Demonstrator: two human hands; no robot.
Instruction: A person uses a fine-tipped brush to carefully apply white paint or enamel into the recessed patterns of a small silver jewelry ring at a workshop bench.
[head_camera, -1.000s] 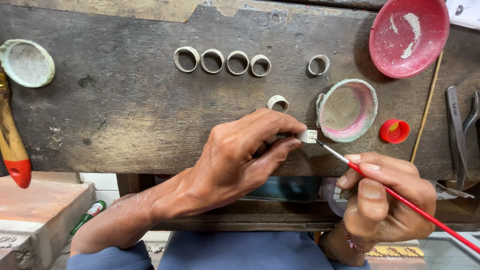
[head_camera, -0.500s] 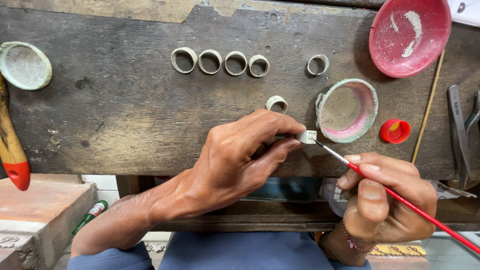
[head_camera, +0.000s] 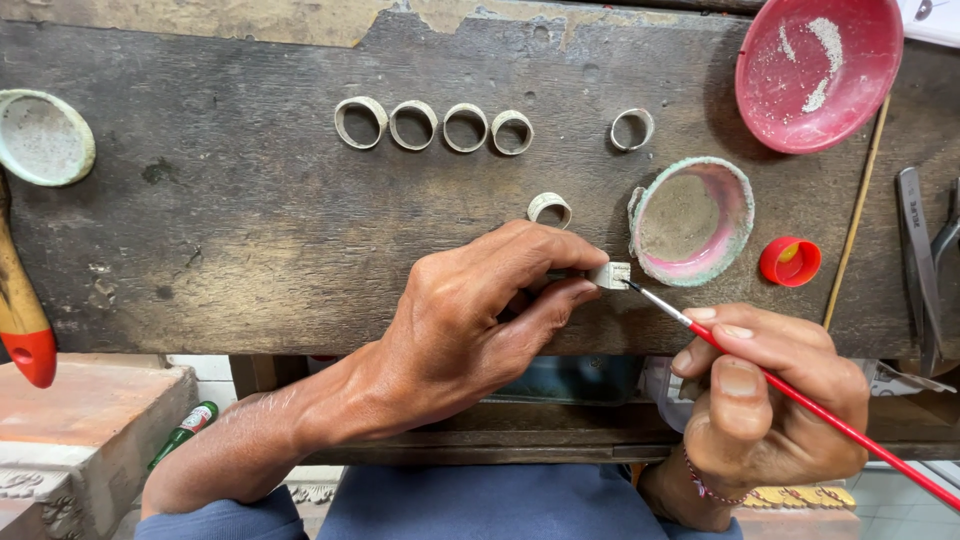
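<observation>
Now small pale metal band (head_camera: 610, 274) in left fingers (head_camera: 560, 262), red brush (head_camera: 800, 398) in right fingers (head_camera: 735, 385).

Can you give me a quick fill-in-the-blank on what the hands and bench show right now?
1. The right hand holds a thin red ____.
2. The left hand pinches a small metal ____ at the brush tip.
3. Across the wooden bench, ____ rings lie in a close row.

Missing words: brush; ring; four
</observation>
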